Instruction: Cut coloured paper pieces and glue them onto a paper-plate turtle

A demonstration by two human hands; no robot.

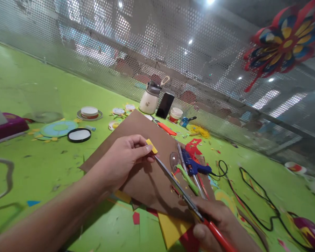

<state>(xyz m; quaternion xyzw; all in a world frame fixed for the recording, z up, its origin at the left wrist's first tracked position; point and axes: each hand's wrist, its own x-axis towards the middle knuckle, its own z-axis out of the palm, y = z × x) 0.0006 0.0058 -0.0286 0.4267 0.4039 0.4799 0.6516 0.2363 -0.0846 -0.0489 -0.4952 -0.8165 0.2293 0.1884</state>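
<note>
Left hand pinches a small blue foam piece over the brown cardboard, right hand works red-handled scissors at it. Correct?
Not quite: in the head view, the small foam piece is yellow, not blue. The rest holds: the left hand pinches it over the brown cardboard sheet, and the right hand works the red-handled scissors at it.

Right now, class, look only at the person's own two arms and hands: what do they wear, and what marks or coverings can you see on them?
Both are bare. The left hand and its forearm show no sleeve, glove, ring, watch or bracelet. The right hand is only partly in view at the lower edge; what shows is also uncovered, with no glove or ring. No tattoos, cables or markings are visible on either arm. The left fingers have short, unpainted nails.
</note>
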